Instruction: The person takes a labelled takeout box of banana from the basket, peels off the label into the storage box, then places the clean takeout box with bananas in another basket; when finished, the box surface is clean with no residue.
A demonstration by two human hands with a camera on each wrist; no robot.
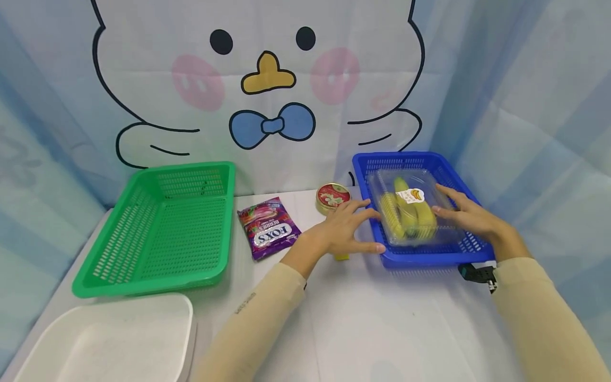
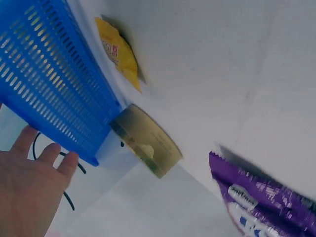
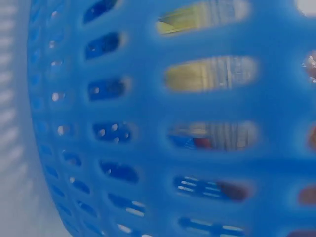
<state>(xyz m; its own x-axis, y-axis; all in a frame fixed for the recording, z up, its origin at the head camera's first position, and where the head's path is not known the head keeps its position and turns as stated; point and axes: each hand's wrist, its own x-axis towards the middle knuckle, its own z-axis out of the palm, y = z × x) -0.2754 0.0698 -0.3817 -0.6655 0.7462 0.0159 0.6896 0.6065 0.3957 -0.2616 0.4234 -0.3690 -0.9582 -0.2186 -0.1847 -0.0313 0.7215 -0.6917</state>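
A clear plastic box of bananas (image 1: 406, 212) with a round white label rests inside the blue basket (image 1: 429, 260). My right hand (image 1: 470, 215) is at the right side of the box, its thumb and forefinger lying extended at the lid's edge; its other fingers are hidden. At the basket's left rim, my left hand (image 1: 346, 228) has its fingers spread and empty. The left wrist view shows this left hand (image 2: 32, 185) with fingertips close to the rim; whether they touch it I cannot tell. In the right wrist view the basket wall (image 3: 143, 98) blocks most of the box.
A round tin (image 1: 332, 197) and a purple candy bag (image 1: 269, 228) lie left of the blue basket. A small yellow packet (image 2: 118, 52) sits beside the basket, mostly covered by my left hand in the head view. A green basket (image 1: 221, 273) and a white tub (image 1: 188, 329) stand left.
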